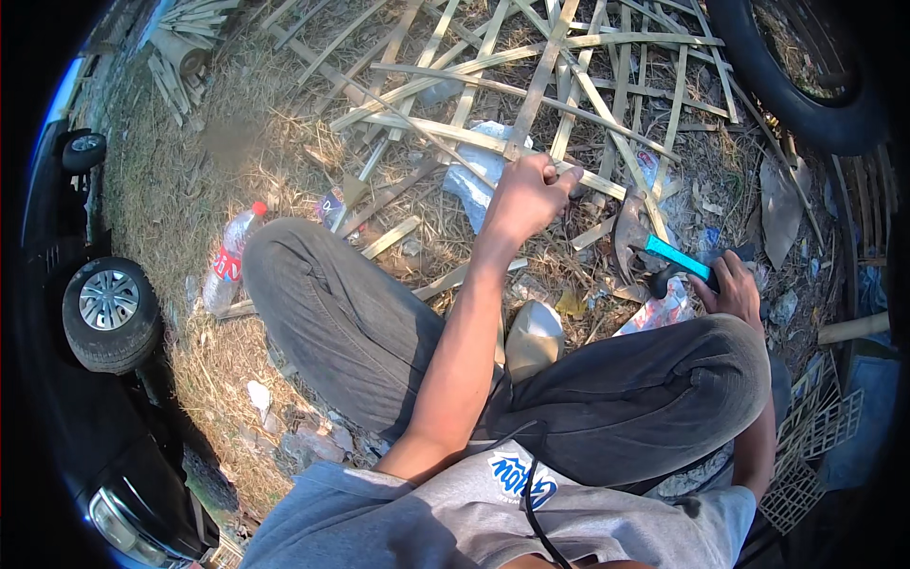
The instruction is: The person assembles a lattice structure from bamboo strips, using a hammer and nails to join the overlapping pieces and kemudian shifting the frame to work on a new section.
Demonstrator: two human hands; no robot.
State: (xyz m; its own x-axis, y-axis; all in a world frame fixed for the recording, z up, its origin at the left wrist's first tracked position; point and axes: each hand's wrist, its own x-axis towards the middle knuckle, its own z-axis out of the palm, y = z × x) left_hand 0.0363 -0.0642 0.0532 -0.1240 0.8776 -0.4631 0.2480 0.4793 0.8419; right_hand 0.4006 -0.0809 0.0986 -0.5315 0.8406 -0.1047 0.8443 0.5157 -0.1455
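"Will that lattice of slats be heavy, do you think?"

"Light, I'd say, for its spread. The slats look like split bamboo: stiff along their length, springy across, probably rough enough not to slip. Watch for splinters, and thin ends could crack."

"Where would you hold it?"

"At a crossing near the close edge, about where the left hand is. Those fingers are closed on a slat there; whether they also pinch something small, I can't tell from here."

"And the right hand?"

"Fingers wrapped round the end of the turquoise-handled tool. Its weight is likely in the head, so that low grip seems sensible."

"What's it all lying on?"

"Bare ground, strewn with dry straw and scraps. The lattice spreads out ahead of the knees, partly over a pale plastic sheet."

"Tight spot?"

"On the right, a bit: a black tyre sits beside the lattice. A bottle lies by the left knee, with a black vehicle beyond."
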